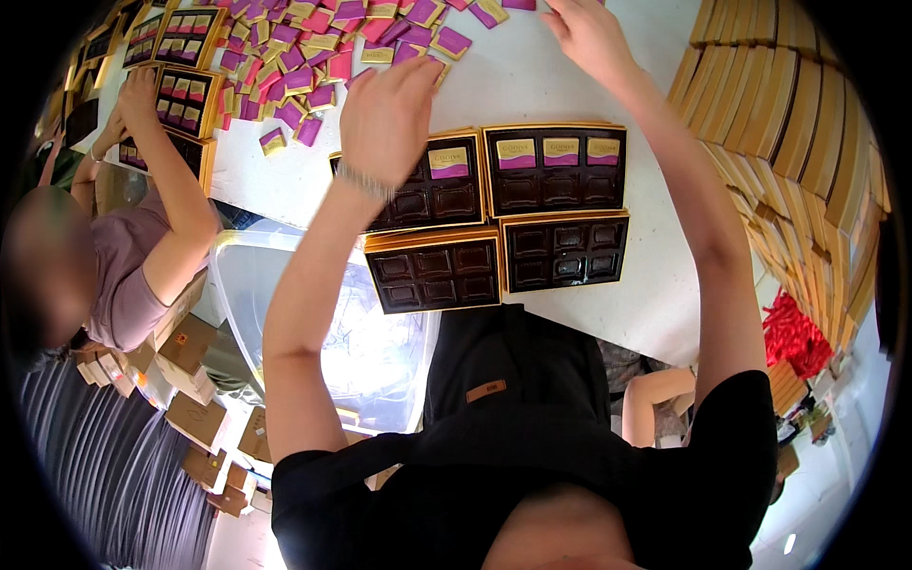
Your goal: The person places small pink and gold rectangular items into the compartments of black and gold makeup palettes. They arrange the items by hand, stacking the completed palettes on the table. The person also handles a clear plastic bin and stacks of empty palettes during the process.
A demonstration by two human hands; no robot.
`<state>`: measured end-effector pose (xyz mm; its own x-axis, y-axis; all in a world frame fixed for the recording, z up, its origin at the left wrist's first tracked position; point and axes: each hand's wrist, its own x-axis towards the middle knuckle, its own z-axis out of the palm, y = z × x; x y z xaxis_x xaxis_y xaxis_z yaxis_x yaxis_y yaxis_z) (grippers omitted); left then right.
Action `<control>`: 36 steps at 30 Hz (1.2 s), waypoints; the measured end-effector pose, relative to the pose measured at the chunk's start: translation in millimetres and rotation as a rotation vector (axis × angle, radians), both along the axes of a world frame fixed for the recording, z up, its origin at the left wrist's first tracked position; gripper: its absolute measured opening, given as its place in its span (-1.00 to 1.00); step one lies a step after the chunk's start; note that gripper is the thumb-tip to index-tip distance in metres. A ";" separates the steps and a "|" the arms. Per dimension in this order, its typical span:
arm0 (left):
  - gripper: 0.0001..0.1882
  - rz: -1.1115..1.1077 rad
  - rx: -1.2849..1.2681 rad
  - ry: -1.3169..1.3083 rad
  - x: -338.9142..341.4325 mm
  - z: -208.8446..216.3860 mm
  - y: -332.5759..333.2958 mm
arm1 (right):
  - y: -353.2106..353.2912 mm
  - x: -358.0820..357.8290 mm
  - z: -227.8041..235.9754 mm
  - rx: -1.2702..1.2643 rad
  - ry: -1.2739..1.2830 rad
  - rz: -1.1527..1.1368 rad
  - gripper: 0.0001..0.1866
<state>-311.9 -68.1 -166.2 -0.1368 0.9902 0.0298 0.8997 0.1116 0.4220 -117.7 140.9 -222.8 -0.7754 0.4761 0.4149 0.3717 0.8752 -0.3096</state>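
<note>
Four boxes with dark moulded trays are set along the near edge of the bench. In the far-right box, three gold-and-purple wrapped pieces are seated in the far row; in the far-left box one is seen (the rest is partly masked by the left arm). The near-left box and near-right box are presented with bare compartments. The left hand is held beyond the far-left box, beside a loose pile of wrapped pieces, fingers bent; whether anything is gripped cannot be told. The right hand is extended farther across the bench, fingers partly curled; its contents cannot be told. Gold cartons are stacked along the right edge.
</note>
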 end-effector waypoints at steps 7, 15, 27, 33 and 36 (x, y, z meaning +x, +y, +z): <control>-0.74 -0.250 0.290 -0.048 -16.0 -82.8 111.5 | 6.7 -32.2 -25.5 -0.118 -0.026 0.053 -0.71; -0.73 -0.181 0.018 0.030 -5.1 -52.3 107.9 | 1.4 -2.6 -29.2 -0.882 0.382 -0.136 -0.89; -0.57 -0.054 0.089 -0.152 -65.6 7.1 -108.6 | -141.2 -36.1 66.6 -0.856 -0.063 0.240 -0.59; -0.56 0.043 0.183 -0.155 -46.2 -12.8 -117.4 | -184.7 -55.2 78.8 -0.892 0.073 -0.060 -0.82; -0.55 0.058 0.285 -0.159 -41.6 -14.7 -111.9 | -199.7 -65.2 61.9 -1.057 0.162 -0.209 -0.79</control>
<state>-353.5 -180.0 -180.9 -0.2178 0.9355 0.2782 0.8157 0.0179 0.5782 -182.9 -58.8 -160.9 -0.6109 0.7681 -0.1920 0.3692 0.0618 -0.9273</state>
